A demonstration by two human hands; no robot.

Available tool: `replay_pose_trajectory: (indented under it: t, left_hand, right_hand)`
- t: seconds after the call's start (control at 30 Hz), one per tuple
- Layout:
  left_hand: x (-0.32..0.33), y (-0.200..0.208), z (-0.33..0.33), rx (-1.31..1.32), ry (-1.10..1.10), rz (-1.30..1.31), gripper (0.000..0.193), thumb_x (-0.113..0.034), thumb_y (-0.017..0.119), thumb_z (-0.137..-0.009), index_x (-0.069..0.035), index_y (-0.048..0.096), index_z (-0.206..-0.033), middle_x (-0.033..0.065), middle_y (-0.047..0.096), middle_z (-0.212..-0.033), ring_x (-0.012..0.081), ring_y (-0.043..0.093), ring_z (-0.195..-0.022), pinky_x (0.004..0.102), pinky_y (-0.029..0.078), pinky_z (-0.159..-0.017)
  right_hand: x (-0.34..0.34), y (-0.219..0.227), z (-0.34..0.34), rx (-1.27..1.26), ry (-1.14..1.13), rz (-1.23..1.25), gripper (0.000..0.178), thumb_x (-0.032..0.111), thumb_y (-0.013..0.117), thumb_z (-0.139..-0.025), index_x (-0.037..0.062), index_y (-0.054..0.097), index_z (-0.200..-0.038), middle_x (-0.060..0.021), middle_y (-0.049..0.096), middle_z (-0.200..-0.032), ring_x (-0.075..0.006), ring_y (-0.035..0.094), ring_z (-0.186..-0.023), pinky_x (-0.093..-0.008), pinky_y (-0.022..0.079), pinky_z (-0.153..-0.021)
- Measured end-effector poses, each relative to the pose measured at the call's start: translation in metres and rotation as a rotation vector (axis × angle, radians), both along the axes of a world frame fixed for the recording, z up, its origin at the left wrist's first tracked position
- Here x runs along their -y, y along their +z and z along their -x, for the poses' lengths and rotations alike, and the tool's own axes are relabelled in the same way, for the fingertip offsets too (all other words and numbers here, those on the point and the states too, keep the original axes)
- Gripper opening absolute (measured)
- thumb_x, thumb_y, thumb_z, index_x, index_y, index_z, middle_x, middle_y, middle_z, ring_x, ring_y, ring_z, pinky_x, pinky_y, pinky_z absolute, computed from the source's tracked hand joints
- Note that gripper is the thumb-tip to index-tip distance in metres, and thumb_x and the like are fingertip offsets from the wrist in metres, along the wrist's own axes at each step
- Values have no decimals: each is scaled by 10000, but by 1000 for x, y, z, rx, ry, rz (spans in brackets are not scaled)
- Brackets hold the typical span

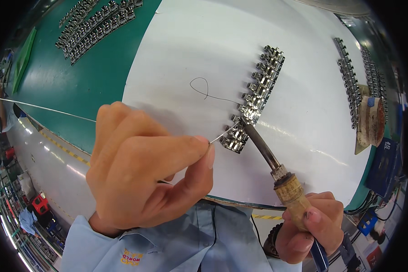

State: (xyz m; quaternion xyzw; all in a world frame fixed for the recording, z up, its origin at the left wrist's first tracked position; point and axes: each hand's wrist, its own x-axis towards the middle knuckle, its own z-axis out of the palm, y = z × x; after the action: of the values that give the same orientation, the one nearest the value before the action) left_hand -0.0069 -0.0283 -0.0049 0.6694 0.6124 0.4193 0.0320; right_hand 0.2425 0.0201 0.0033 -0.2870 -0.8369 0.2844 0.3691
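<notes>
My left hand (pixel 149 167) pinches a thin solder wire (pixel 220 137) between thumb and forefinger. The wire's short end meets a row of small metal parts (pixel 263 84), and its long tail runs out to the left behind the hand. In my right hand (pixel 315 226) is a soldering iron (pixel 288 188), gripped by its tan handle. Its dark tip touches the row near the lower part, close to the wire's end. The row lies tilted on a white sheet (pixel 177 50). A fine dark wire (pixel 207 90) curls out from the row's left side.
Several rows of similar metal parts (pixel 99 27) lie on the green mat (pixel 104 63) at far left. More rows (pixel 347 77) are at the right, by a round brownish block (pixel 371 120) on a stand and a dark blue box (pixel 384 165). A red stool (pixel 41 204) stands beyond the table's left edge.
</notes>
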Motion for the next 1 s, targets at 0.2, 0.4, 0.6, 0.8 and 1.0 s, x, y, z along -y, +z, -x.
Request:
replay_pose_trajectory:
  t: [0.2,0.4,0.6,0.8,1.0]
  left_hand:
    - [3,1,2,4,-2,-11,279,100,721,-689,-33,610,-907,0,518,-679,100,341,-609,250,229,-551]
    - [2,4,2,-36,-13,6,282,95,729,-686,-44,614,-904,-15,473,-661,108,334,-609,258,233,-564]
    - [1,4,2,-47,-2,3,289,98,724,-673,-52,621,-898,-25,447,-647,113,330,-611,276,241,-589]
    - [-1,3,4,-50,-24,-4,302,105,714,-649,-50,628,-894,-35,453,-640,108,320,-598,292,237,-603]
    - [-2,2,3,-55,-23,-6,312,109,712,-635,-48,637,-895,-40,456,-620,104,315,-583,295,237,-601]
  right_hand:
    - [5,-8,6,-256,-97,-6,379,374,459,-1041,52,547,-1220,-81,549,-787,-160,453,-684,-302,362,-614]
    - [0,-4,6,-285,-131,105,367,372,541,-997,42,547,-1158,-107,491,-797,-179,413,-712,-320,333,-637]
    - [-8,3,9,-293,-146,194,368,382,593,-967,44,551,-1107,-97,469,-801,-172,402,-718,-316,332,-651]
    - [-11,7,9,-285,-138,282,343,362,610,-958,44,557,-1077,-92,456,-831,-167,388,-727,-312,331,-655]
    - [-16,4,11,-284,-122,268,330,342,601,-959,30,548,-1052,-86,438,-829,-167,383,-750,-305,330,-652]
